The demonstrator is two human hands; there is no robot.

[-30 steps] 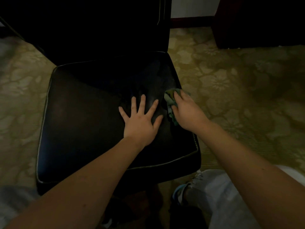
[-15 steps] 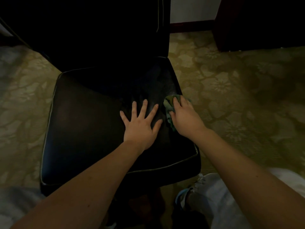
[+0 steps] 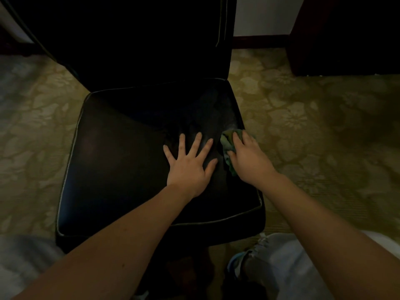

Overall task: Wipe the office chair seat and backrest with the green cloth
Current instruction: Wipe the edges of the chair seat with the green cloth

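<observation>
Softness shows in the green cloth (image 3: 227, 146), light and bunched at the right edge of the seat (image 3: 121, 159) under the pressing right hand (image 3: 249, 161), whose finger curl I cannot tell, while the left hand (image 3: 190, 165) lies flat, fingers spread; its bunched middle seems best to hold.

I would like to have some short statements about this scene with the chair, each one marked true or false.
1. The left hand lies flat on the seat with its fingers spread. True.
2. The green cloth is under the left hand. False: the right hand holds it, close to the seat's right edge.
3. The cloth is touching the backrest. False: it is on the seat, well in front of the backrest.
4. The floor around the chair is a patterned carpet. True.
</observation>
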